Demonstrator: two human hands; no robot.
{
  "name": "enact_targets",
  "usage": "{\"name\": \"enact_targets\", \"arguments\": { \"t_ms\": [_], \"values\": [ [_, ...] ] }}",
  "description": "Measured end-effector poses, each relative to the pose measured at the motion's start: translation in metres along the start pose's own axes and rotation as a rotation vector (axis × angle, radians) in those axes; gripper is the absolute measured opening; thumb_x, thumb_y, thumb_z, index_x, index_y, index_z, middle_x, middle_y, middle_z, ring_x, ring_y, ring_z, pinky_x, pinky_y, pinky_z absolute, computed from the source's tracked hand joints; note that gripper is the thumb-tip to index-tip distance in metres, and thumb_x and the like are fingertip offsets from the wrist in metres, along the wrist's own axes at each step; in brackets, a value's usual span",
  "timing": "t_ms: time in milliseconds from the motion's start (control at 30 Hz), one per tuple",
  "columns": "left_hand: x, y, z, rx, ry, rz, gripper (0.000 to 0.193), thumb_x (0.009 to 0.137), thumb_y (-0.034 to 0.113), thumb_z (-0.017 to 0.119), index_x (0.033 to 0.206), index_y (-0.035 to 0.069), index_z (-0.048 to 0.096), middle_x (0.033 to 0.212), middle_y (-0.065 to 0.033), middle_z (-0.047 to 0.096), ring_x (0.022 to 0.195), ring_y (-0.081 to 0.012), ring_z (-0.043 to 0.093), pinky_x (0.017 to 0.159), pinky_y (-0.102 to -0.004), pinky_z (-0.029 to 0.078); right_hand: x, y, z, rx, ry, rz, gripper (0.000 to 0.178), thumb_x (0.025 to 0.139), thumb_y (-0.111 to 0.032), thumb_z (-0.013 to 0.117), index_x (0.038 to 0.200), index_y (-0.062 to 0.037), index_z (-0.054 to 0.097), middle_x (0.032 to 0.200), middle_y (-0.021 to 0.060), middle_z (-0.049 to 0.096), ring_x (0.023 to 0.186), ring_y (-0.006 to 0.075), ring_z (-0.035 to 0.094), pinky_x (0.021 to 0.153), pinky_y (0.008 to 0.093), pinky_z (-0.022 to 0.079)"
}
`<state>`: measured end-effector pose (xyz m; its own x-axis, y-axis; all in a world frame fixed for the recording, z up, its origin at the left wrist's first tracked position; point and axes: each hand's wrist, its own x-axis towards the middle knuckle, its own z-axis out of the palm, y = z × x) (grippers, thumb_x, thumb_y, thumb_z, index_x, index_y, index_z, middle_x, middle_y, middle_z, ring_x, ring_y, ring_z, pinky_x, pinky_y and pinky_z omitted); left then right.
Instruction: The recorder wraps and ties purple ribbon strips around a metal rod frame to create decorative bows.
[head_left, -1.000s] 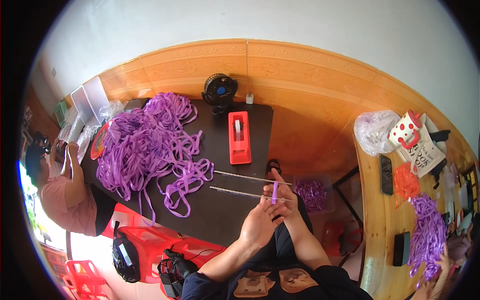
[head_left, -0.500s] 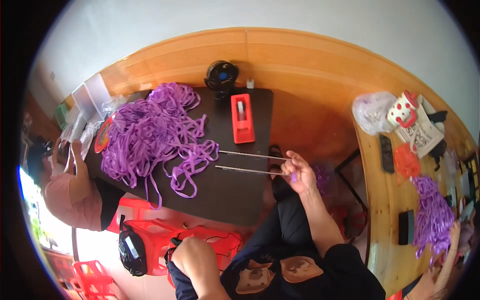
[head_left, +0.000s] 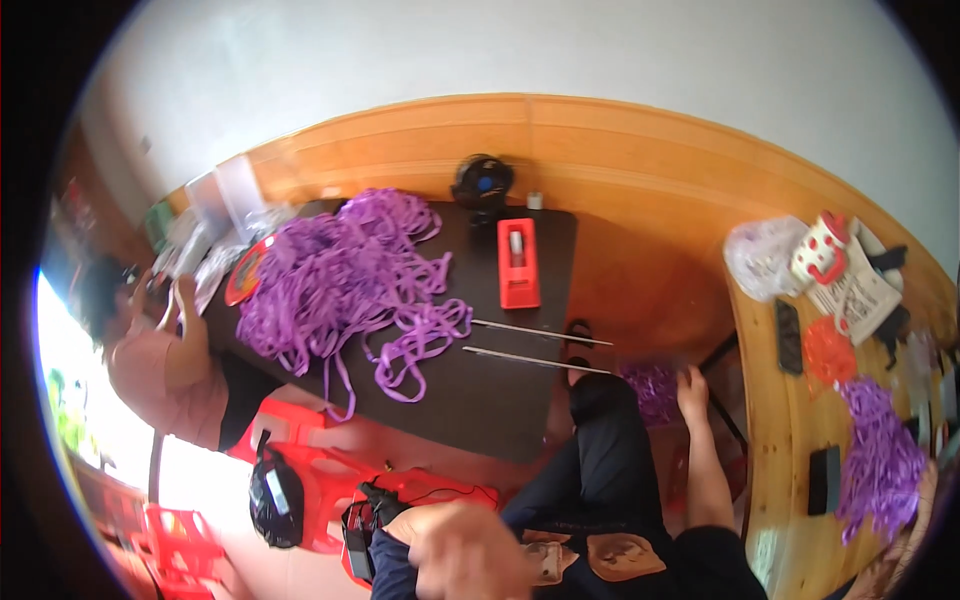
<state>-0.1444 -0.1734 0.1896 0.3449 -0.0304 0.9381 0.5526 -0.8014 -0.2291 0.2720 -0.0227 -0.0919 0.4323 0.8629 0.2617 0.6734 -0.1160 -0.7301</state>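
Note:
My right hand [head_left: 691,393] reaches down off the right side of the dark table, beside a heap of purple ribbon [head_left: 650,392] low near the floor. Its fingers are too blurred to show what they hold. My left hand [head_left: 472,555] is raised close to my body, smeared by motion. Two thin metal rods [head_left: 540,360] stick out past the dark table's [head_left: 470,420] right edge above my leg, with neither hand on them. Their left ends lie by a large tangled pile of purple ribbon [head_left: 340,280] on the tabletop.
A red tape dispenser [head_left: 519,285] and a small black fan [head_left: 483,184] stand toward the back. At left a person [head_left: 165,375] in pink sits. The wooden table [head_left: 780,450] at right bears more purple ribbon [head_left: 880,460], a phone [head_left: 789,335] and bags. Red stools [head_left: 325,480] stand below.
My right hand has left the rods' ends and moved right and down to the low ribbon heap. My left hand has come into view. The whole view has shifted slightly.

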Motion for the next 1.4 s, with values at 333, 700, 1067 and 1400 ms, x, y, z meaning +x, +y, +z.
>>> {"name": "enact_targets", "arguments": {
  "t_ms": [333,700,1067,1400],
  "values": [
    [-0.1,-0.15,0.066,0.579,-0.771,-0.793,0.019,0.073,0.013,0.065,0.082,-0.004,0.064,0.121,-0.0196,0.048,0.12,-0.0412,0.036,0.091,-0.0478,0.03,-0.079,-0.102,0.0,0.469,-0.236,0.008,0.022,0.081,-0.003,0.063,0.102,0.0031,0.06,0.088,0.0107,0.065,0.08,0.0163,0.062,0.07,0.0282,0.049],
    [0.016,-0.271,0.004,-0.97,0.058,-1.414,0.011,0.085,0.008,0.054,0.079,-0.001,0.058,0.087,-0.0157,0.065,0.074,-0.0223,0.063,0.072,-0.0349,0.052,-0.076,-0.178,-0.048,0.641,-0.282,-0.096,0.016,0.085,0.0,0.06,0.101,0.0011,0.061,0.091,0.0065,0.064,0.08,0.0094,0.059,0.07,0.0208,0.047],
    [0.094,-0.258,-0.011,-1.109,0.091,-1.014,0.012,0.087,0.004,0.047,0.079,-0.002,0.054,0.119,-0.0219,0.054,0.101,-0.0314,0.058,0.077,-0.039,0.05,-0.069,-0.285,-0.052,0.698,-0.455,-0.369,0.018,0.082,0.006,0.059,0.098,0.0001,0.062,0.09,0.0043,0.063,0.082,0.0088,0.059,0.071,0.0199,0.044],
    [0.136,-0.225,-0.013,-1.052,-0.014,-0.844,0.01,0.083,0.007,0.052,0.077,0.001,0.058,0.135,-0.0189,0.041,0.123,-0.0287,0.041,0.087,-0.0405,0.047,-0.072,-0.323,-0.058,0.705,-0.498,-0.464,0.019,0.081,0.005,0.06,0.099,-0.0008,0.063,0.091,0.0029,0.062,0.081,0.0081,0.057,0.073,0.0197,0.042]
  ]
}}
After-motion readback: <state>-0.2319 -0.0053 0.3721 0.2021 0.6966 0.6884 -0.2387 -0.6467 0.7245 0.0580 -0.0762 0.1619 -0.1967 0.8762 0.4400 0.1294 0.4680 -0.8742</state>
